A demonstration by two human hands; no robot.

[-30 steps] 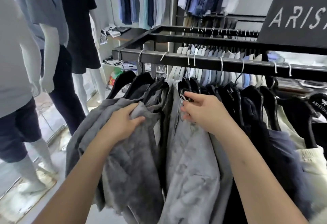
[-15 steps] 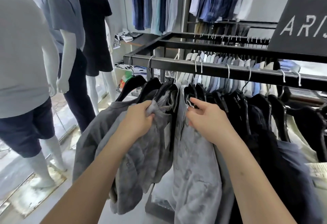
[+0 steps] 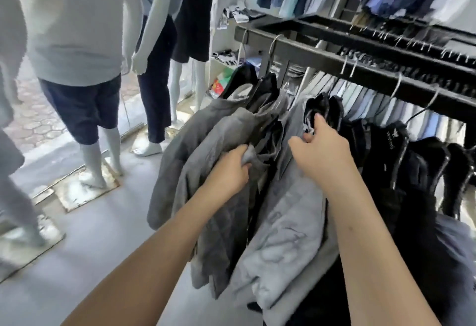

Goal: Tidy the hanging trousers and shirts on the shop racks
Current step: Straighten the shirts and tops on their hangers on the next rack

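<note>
Head view panning left since earlier; left hand [image 3: 229, 171] gripping dark grey shirt [image 3: 206, 150], right hand [image 3: 322, 150] pinching light grey shirt [image 3: 288, 235] collar beside it.

Two bare forearms are seen coming up from the bottom edge, no sleeves in view. The left hand [image 3: 228, 171] and right hand [image 3: 323, 153] are left uncovered, fingernails kept short.

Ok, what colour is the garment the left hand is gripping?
Dark grey with a mottled, washed look; the left hand grips that garment, shown best in the head view.
</note>
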